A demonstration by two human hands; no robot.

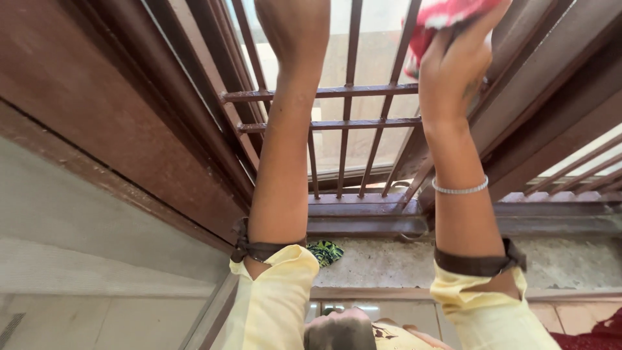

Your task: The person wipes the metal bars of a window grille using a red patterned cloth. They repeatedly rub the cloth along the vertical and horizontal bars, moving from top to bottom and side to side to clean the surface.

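Wiping step, by my judgement: right hand grips a red cloth against the brown window frame, top right of the barred grille. Left hand rests closed on a bar, grip unclear. Reaching untouched bars calls for shifting the cloth sideways.

Brown bars, a red cloth and yellow sleeves

The window bars and the frame are dark reddish brown. The cloth is red with white patches. The sleeves are pale yellow with dark brown cuffs. A bracelet is shiny white. The ledge is speckled grey, and on it lies a small thing with a green and black leaf pattern.
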